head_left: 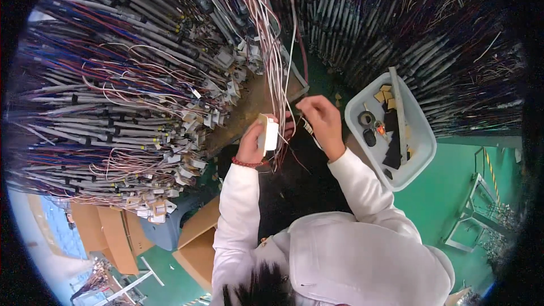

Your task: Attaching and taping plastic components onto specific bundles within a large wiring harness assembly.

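My left hand [250, 144], with a red beaded band at the wrist, is closed around a bright white rectangular block [271, 136] with a cream edge. Its fingertips also curl about a hanging bundle of white and reddish-brown wires [274, 73], whose loose ends spread below the hand. To the right of the bundle, my right hand [322, 120] is raised with thumb and forefinger pinched together. What the pinch holds, if anything, is too small to make out. A thin strip with dark marks [307, 127] shows beside that hand's palm.
Thick rows of grey-sleeved cable harnesses [141, 79] fill the left, and more harnesses [351, 17] hang across the far right. A pale plastic bin [428, 153] at right contains a tape roll, foam pieces and a long bar. Cardboard boxes [110, 232] stand at lower left.
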`<state>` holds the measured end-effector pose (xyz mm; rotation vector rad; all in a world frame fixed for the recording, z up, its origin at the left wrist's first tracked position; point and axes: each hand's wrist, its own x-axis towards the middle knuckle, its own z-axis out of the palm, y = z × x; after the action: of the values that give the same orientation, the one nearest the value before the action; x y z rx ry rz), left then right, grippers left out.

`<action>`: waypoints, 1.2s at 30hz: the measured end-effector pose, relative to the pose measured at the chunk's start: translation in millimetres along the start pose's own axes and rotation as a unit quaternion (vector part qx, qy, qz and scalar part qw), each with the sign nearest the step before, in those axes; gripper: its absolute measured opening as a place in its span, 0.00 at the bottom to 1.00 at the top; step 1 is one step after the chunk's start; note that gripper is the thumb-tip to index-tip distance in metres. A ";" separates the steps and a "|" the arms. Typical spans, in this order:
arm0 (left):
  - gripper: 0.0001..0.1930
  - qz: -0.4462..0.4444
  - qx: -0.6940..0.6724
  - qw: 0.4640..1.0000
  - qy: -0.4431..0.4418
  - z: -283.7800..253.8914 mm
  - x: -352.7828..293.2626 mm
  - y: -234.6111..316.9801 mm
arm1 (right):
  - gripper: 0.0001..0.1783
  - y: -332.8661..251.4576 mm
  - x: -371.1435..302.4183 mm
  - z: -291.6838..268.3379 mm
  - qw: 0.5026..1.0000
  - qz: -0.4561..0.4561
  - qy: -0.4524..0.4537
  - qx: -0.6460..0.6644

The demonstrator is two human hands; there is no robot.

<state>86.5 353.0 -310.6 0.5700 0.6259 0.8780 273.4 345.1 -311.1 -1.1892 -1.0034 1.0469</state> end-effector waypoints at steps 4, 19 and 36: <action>0.17 0.040 -0.053 0.997 -0.048 -14.1 -5.1 -0.5 | 0.10 -32.0 -26.4 -1.3 0.962 0.050 0.005 0.268; 0.18 0.028 0.071 0.997 0.009 8.3 -29.1 2.0 | 0.22 -3.5 33.8 -11.0 0.980 0.074 -0.164 0.081; 0.14 -0.011 0.130 0.986 0.106 -33.1 -16.6 -12.9 | 0.10 -88.4 -6.5 -39.7 0.985 0.031 -0.159 0.060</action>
<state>61.8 339.0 -337.7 0.7082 0.9478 0.8482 318.5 323.8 -227.8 -0.9787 -1.1371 1.3582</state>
